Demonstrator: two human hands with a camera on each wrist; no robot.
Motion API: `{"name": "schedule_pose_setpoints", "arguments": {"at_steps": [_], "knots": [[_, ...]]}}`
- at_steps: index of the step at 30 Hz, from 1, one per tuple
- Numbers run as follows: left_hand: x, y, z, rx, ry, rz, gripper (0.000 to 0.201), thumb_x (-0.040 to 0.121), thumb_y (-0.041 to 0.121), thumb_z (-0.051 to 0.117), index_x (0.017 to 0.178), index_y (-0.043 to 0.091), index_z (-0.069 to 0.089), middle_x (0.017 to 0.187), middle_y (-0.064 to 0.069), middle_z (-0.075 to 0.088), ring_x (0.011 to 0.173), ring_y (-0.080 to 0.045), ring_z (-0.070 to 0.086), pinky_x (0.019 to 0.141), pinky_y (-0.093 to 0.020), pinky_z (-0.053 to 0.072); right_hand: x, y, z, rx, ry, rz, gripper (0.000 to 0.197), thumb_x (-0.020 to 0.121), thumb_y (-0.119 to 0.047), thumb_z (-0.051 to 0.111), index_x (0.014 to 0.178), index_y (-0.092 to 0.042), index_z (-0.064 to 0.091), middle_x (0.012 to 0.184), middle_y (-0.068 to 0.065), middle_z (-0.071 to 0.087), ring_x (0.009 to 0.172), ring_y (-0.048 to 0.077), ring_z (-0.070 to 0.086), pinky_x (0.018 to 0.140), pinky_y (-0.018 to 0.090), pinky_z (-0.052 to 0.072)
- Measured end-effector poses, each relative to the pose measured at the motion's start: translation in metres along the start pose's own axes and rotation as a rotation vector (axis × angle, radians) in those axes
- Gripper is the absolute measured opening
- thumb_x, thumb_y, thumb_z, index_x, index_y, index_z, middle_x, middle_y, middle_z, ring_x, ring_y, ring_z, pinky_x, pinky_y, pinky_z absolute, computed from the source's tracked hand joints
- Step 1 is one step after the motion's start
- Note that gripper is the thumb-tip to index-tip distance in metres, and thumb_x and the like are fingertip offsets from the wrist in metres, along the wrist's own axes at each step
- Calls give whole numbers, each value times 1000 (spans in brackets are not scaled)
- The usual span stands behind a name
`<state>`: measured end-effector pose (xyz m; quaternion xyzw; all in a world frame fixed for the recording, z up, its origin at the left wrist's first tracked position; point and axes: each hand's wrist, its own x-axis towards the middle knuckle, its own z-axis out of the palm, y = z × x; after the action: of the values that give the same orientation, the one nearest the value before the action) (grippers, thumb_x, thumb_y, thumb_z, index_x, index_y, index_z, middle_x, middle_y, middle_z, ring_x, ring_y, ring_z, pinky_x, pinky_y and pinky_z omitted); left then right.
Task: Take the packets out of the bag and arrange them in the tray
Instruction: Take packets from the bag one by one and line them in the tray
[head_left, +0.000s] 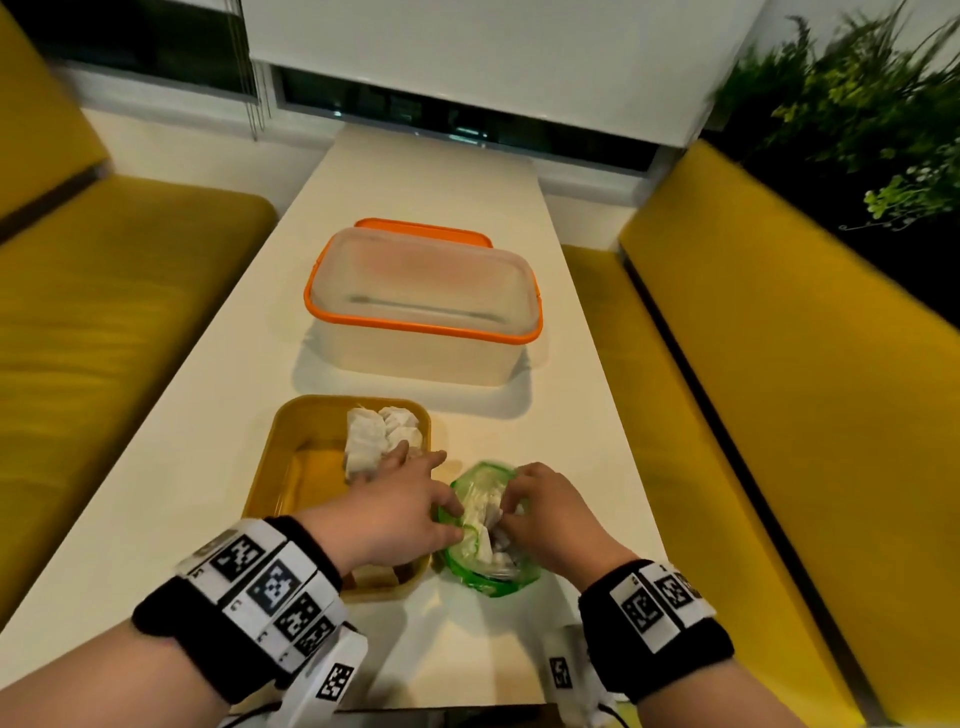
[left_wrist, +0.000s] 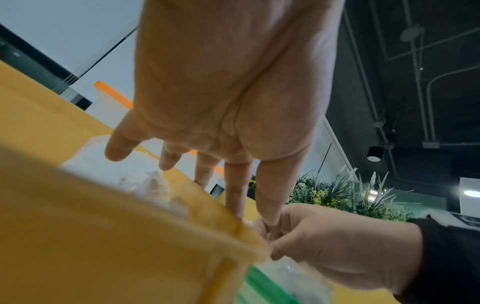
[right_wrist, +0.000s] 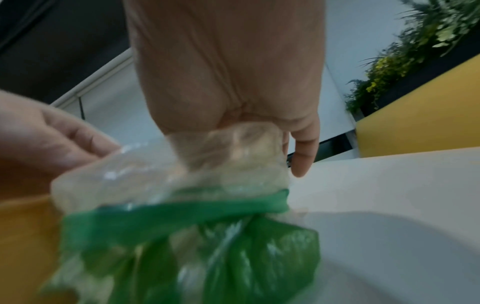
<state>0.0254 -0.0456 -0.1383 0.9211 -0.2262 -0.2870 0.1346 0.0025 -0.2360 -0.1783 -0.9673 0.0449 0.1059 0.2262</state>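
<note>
Counts: 1 yellow tray (head_left: 270, 467), 1 green-and-clear bag (head_left: 480, 571), 1 clear tub with orange rim (head_left: 415, 353), 1 orange lid (head_left: 423, 227) behind the tub. White packets in tray (head_left: 382, 434): about 3 in the far right corner, edges blur so exact count unclear. More packets in the bag, count not readable.

Left hand (head_left: 397, 512) reaches over the tray's right rim, fingers (left_wrist: 118, 148) mostly straight and spread, thumb and forefinger at the bag mouth; can't tell if they actually pinch the film. Right hand (head_left: 548, 512) is in the bag mouth, fingers curled around bunched bag film and contents (right_wrist: 233, 148).

Bag sits on the counter (head_left: 171, 493) touching the tray's right side, near the front edge. Tray's left half is bare. Open counter left of tray, right of bag, and a strip between tray and tub. Yellow benches (head_left: 104, 312) flank both long edges
</note>
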Motion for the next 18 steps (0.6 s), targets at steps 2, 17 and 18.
{"name": "schedule_pose_setpoints", "arguments": {"at_steps": [2, 17, 18], "knots": [[1, 1, 1, 12, 6, 1, 38, 87, 54, 53, 124, 44, 55, 160, 10, 4, 147, -27, -9, 115, -57, 10, 1, 0, -3, 55, 6, 2, 9, 73, -25, 70, 82, -25, 70, 125, -1, 54, 118, 20, 49, 98, 34, 42], [-11, 12, 4, 205, -56, 52, 48, 90, 49, 50, 136, 35, 45, 159, 14, 8, 145, -26, -18, 106, -69, -11, -8, -11, -7, 12, -18, 61, 10, 84, -35, 59, 81, -30, 67, 142, -11, 45, 130, 16, 37, 105, 36, 32], [-12, 11, 4, 206, -57, 56, 49, 90, 49, 49, 136, 34, 44, 159, 14, 8, 145, -26, -18, 106, -69, -11, -10, -10, -12, 50, 1, 63, 10, 84, -33, 61, 78, -29, 67, 139, -10, 47, 128, 16, 41, 104, 38, 35]]}}
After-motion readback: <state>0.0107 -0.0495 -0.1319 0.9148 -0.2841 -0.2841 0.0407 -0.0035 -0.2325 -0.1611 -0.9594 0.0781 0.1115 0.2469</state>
